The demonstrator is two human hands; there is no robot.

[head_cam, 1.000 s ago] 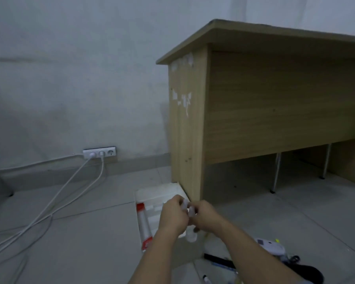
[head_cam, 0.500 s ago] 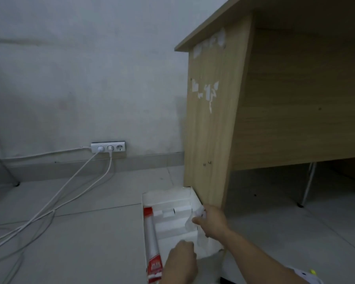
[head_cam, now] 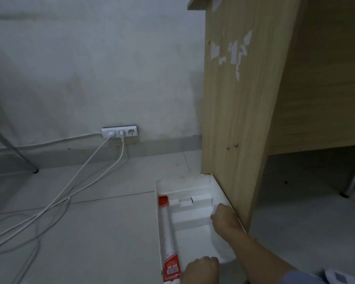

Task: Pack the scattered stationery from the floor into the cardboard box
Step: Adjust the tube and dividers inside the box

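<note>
Two hands are at a white box point(head_cam: 158, 212) on the floor point(head_cam: 94, 226).
The box lies open, its right wall against a desk point(head_cam: 234, 119) panel. A ruler point(head_cam: 168, 232) in a red-ended sleeve lies inside along the box's left wall. The right hand point(head_cam: 223, 219) reaches into the box's right side with its fingers curled; I cannot tell whether they hold anything. The left hand point(head_cam: 201, 269) sits at the box's near end, knuckles up and fingers bent, its grip equally unclear. Left of the box, white cables point(head_cam: 80, 181) trail from a wall socket point(head_cam: 119, 132).
</note>
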